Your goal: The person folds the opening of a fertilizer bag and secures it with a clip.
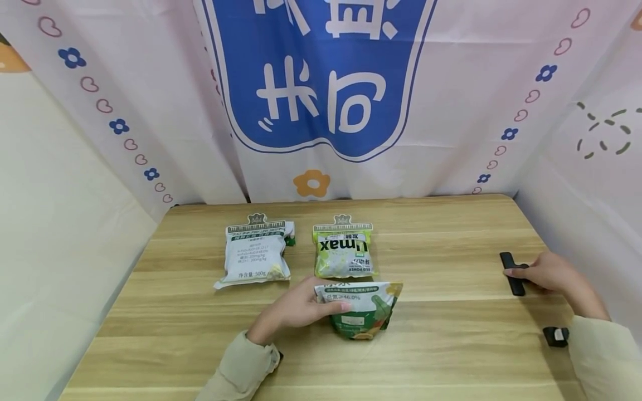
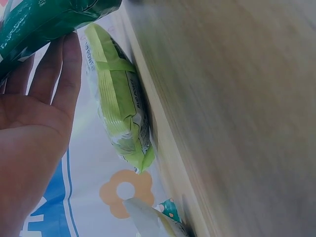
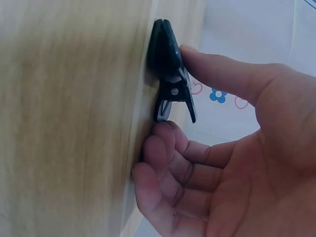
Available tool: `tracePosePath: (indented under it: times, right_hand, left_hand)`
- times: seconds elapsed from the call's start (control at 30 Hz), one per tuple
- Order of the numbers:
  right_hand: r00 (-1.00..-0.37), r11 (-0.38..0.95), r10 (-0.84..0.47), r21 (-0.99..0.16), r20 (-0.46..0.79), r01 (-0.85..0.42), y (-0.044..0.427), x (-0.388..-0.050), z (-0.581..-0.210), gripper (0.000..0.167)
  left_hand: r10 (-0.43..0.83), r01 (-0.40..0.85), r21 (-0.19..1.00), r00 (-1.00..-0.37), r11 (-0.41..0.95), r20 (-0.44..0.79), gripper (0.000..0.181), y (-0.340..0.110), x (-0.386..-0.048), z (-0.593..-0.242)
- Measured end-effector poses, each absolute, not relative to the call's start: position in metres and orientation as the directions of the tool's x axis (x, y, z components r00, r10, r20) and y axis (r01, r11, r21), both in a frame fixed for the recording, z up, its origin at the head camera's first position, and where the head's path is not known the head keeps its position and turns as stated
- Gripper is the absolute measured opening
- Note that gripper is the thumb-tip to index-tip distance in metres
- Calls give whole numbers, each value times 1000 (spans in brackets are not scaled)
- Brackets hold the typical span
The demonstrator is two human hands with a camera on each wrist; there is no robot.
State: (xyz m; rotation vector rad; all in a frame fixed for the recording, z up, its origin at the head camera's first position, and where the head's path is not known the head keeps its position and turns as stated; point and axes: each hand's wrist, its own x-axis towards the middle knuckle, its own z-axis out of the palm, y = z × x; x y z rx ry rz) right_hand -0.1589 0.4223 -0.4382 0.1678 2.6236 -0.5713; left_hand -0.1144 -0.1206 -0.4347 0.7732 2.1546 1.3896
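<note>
In the head view my left hand (image 1: pixel 306 305) grips a green and white pouch (image 1: pixel 358 317) by its left side, thumb across the front and fingers behind. The left wrist view shows the pouch's green underside (image 2: pixel 54 24) above the fingers (image 2: pixel 69 74). On the right of the table, my right hand (image 1: pixel 549 273) holds a black bag clip (image 1: pixel 512 274) lying on the wood. Up close in the right wrist view, the thumb (image 3: pixel 222 69) touches the clip's (image 3: pixel 165 54) upper side, and curled fingers (image 3: pixel 158 153) meet its handle end. The clip's jaws are closed.
Behind the pouch lies a lime-green Umax bag (image 1: pixel 344 256) with a patterned clip along its top. A white bag (image 1: pixel 256 256), clipped likewise, lies to its left. A small black block (image 1: pixel 555 336) sits by the right sleeve. Printed cloth (image 1: pixel 401 178) hangs behind the wooden table (image 1: pixel 175 334).
</note>
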Motion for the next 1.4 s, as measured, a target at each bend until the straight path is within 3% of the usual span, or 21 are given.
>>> tracePosePath:
  times: [0.37, 0.73, 0.97, 1.13, 1.4]
  right_hand:
    - [-892, 909, 23, -362, -452, 206, 418, -160, -439, 61]
    - [-884, 866, -27, -453, -467, 213, 414, -159, -441, 57]
    - [-865, 780, -71, -569, -496, 263, 410, -159, -435, 48]
    - [-878, 745, -62, -607, -474, 275, 405, -159, -431, 45]
    - [-917, 788, -76, -587, -391, 185, 396, -158, -425, 47]
  left_hand:
    - [655, 215, 911, -752, 353, -76, 34, -122, -111, -435]
    - [662, 213, 914, -745, 345, -77, 34, -121, -111, -438]
    - [653, 220, 904, -753, 368, -83, 33, -121, -111, -437]
    - [656, 210, 910, -750, 358, -85, 33, -122, -112, -435]
    - [650, 199, 911, -754, 363, -94, 33, -121, -112, -435]
